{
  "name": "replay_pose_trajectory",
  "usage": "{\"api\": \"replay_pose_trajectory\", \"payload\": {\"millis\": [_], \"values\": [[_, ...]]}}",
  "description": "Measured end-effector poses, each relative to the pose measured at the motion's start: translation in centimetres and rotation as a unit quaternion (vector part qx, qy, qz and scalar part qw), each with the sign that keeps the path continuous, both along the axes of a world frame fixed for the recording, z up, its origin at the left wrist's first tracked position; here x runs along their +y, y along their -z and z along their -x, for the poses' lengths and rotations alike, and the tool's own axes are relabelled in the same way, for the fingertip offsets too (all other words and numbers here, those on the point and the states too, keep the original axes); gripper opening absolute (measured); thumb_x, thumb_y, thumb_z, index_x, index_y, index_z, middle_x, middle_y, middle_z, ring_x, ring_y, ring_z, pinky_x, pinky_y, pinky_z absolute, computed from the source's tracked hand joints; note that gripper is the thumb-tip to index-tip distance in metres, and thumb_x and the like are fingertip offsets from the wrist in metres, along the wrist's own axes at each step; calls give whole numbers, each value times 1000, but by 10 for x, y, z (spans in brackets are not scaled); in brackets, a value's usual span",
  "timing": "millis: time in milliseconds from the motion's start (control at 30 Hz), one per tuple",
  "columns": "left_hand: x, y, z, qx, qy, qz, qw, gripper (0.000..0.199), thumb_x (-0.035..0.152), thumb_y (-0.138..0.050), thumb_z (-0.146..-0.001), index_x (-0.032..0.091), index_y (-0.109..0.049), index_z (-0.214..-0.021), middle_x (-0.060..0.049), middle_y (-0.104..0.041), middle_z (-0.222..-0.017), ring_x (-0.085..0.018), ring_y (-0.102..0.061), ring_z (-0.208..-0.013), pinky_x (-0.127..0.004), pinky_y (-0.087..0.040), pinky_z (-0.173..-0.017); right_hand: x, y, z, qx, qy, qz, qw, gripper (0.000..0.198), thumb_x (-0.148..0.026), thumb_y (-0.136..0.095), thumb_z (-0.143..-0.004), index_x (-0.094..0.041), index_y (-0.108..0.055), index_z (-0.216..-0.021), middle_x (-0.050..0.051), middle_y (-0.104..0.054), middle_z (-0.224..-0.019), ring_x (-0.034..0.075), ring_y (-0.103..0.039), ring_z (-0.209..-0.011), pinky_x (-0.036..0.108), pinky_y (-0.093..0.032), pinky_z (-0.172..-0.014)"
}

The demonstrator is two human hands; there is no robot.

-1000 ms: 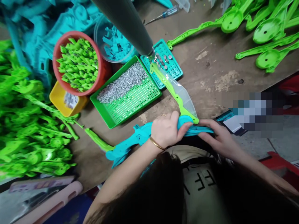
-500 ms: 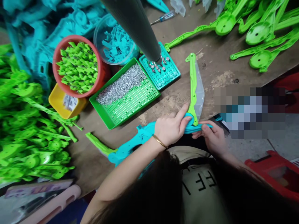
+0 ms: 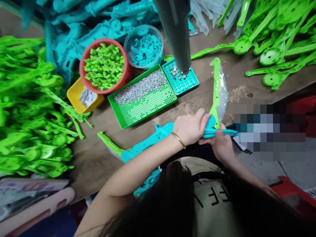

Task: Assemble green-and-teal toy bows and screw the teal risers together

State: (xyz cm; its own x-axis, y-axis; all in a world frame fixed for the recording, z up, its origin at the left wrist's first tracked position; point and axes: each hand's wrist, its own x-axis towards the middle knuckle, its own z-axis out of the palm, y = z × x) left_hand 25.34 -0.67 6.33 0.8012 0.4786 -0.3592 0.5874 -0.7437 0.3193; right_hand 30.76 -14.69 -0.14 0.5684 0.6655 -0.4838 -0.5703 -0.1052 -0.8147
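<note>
A long blue plastic body (image 3: 148,141) lies slantwise along the table's near edge, looking like part of a toy bow. My left hand (image 3: 189,128), with a gold bangle at the wrist, is closed over its right part, thumb and fingers near a round blue end. My right hand (image 3: 223,144) pinches the narrow blue tip just beyond. Between the hands a green arm (image 3: 216,93) with a clear plastic fin (image 3: 223,95) rises away from the body. A second green arm (image 3: 110,143) sticks out at the body's left end. The undersides of the joints are hidden.
Above the hands stand a green tray of metal screws (image 3: 145,112), a teal tray with small metal discs (image 3: 192,89), a red tub (image 3: 82,65), a yellow bin (image 3: 74,95) and a clear tub (image 3: 161,42). A dark tool column (image 3: 176,33) hangs overhead. Green parts (image 3: 32,125) pile at left.
The view has shifted, so the trays appear farther right. My right hand has slid closer to the green arm's base, and its fingers are bent more tightly around the blue tip.
</note>
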Motion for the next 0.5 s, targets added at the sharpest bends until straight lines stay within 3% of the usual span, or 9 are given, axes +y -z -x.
{"api": "replay_pose_trajectory", "payload": {"millis": [133,233,367,500], "values": [[8,-4,-4,-29,-14,31,999,51,56,-20,-100,20,-54,-112,-7,-72,-82,-24,-69,-74,-31,-44,-63,10,-2,-5,-7,-13,-8,1000,38,-52,-67,-80,-22,-52,-99,-4,-66,-65,15,-66,-50,30,-59,-52],[25,-5,9,-47,18,62,997,51,57,-24,-100,21,-59,-106,-7,-72,-86,-22,-69,-80,-30,-46,-68,12,-4,-11,-5,-8,-14,1000,39,-51,-69,-78,-21,-53,-96,-4,-66,-63,15,-65,-48,30,-59,-51],[38,-2,33,-7,-2,5,1000,57,58,-22,-99,21,-65,-101,-8,-72,-84,-25,-71,-80,-32,-47,-68,10,-4,-20,-25,-5,1,1000,39,-55,-68,-77,-21,-55,-90,-2,-66,-64,15,-64,-48,32,-61,-53],[32,6,34,-7,-18,-11,1000,57,58,-20,-99,22,-64,-109,-9,-73,-88,-28,-72,-83,-34,-49,-67,12,-2,-28,-32,-12,5,999,36,-49,-73,-74,-22,-59,-92,2,-73,-86,18,-71,-72,38,-64,-66]]}}
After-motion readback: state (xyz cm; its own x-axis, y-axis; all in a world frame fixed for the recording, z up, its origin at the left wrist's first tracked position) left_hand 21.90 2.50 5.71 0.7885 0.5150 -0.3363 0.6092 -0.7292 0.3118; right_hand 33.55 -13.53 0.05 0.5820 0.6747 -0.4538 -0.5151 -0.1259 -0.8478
